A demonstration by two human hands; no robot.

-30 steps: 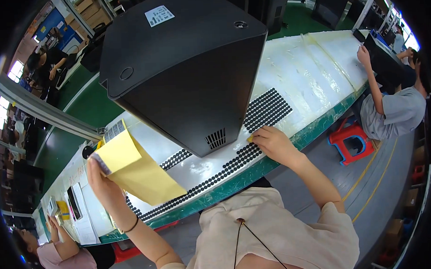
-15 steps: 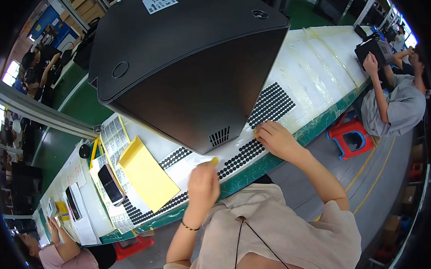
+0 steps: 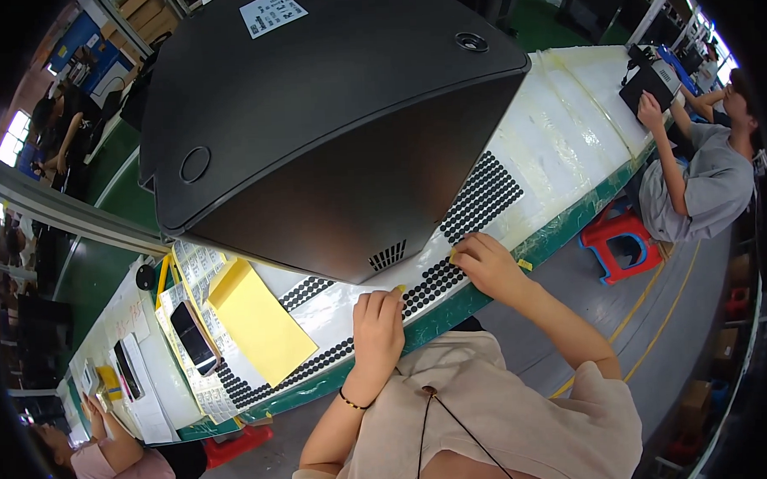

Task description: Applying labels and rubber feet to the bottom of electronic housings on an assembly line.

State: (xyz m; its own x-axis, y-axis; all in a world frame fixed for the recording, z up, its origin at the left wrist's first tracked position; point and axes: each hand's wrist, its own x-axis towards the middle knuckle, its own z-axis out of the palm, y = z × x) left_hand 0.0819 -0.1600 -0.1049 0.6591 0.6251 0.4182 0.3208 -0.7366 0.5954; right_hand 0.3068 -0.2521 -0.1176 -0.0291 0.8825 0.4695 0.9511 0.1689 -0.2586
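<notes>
A big black box-shaped device (image 3: 313,170) stands on the table in front of me, with two round feet, a pale label and a small slotted vent showing. Below its lower corner lies a sheet of round black adhesive dots (image 3: 432,288). My left hand (image 3: 378,328) is over the left end of those dots, fingertips pinching a small yellow tape piece (image 3: 401,288). At the right end, my right hand (image 3: 488,265) pinches another small yellow tape piece (image 3: 454,256) beside the dots.
More black dots (image 3: 487,194) lie to the right. On the left are a yellow envelope (image 3: 260,320), a phone (image 3: 196,339) and label sheets (image 3: 200,267). A yellow scrap (image 3: 525,265) sits by the table's green edge (image 3: 560,221). Co-workers sit at both sides; a red stool (image 3: 624,244) stands right.
My left hand has moved right and down onto the dots, its fingers now lower. My right hand has shifted slightly. A yellow scrap now shows beside my right wrist. The black device appears slightly larger.
</notes>
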